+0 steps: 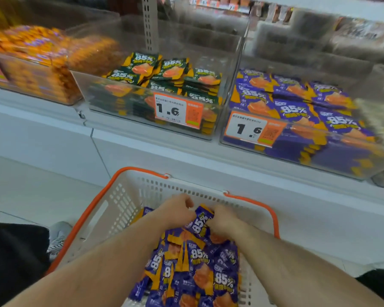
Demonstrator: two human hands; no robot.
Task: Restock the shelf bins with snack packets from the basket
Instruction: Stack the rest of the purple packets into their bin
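your left hand (pixel 177 209) and your right hand (pixel 222 219) sit together in the basket (pixel 129 196) at 6 o'clock, both with fingers curled onto one purple snack packet (pixel 200 222) lifted between them at the top of the heap. under your wrists the rest of the purple packets (pixel 193 269) lie loose and overlapping across the basket floor, toward 5 o'clock. the basket is white with an orange handle (pixel 91 209) folded along its rim, and it stands on the floor just in front of the white shelf base (pixel 164 149). up at 2 o'clock the clear bin of purple packets (pixel 302 120) is well filled and carries a price tag reading 1.6 (pixel 251 129). just beside it at 12 o'clock is the clear bin of green packets (pixel 164 89), with its own 1.6 tag. at 10 o'clock a bin of orange packets (pixel 31 65) is blurred. a shoe (pixel 58 238) shows at 8 o'clock beside the basket.
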